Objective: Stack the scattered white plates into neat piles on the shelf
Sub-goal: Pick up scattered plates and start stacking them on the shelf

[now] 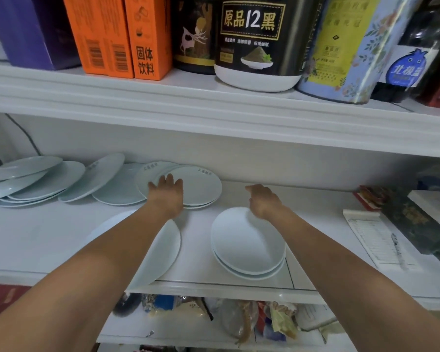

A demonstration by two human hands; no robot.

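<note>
Several white plates lie overlapped along the back of the shelf (pixel 48 240), from the far left (pixel 23 181) to a small pile in the middle (pixel 201 189). My left hand (pixel 167 191) rests flat, fingers spread, on the top plate of that pile. A single plate (pixel 163 255) lies at the front under my left forearm. A neat pile of two plates (pixel 247 245) sits front centre. My right hand (pixel 263 200) hovers over its far rim with fingers loosely curled, holding nothing.
A notepad with a pen (pixel 376 240) and dark patterned boxes (pixel 417 219) occupy the shelf's right end. Boxes and tins (pixel 254 41) fill the shelf above. Bagged goods (pixel 214 316) sit on the shelf below.
</note>
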